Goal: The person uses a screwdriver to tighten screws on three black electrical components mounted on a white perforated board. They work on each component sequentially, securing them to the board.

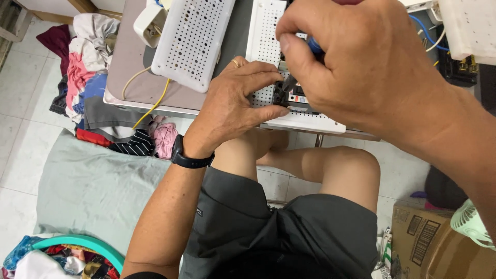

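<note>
Head view, looking down at a seated person's lap: the left hand (235, 101) fingers pinch a small black switch part (281, 95) lying on a white perforated panel (268, 41) at the near edge of the surface (132, 62). The right hand (356, 62) fingers grasp a blue-handled screwdriver (302, 64), its tip touching that part. A second perforated panel (191, 39) lies just beside.

White perforated panel (268, 41) (round holes), blue-handled screwdriver (315, 47), grey shorts (289, 227).

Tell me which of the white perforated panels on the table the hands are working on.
The flat perforated panel at the table's front edge, carrying the small black component. The left hand steadies that component; the other, tilted panel lies untouched further left.
</note>
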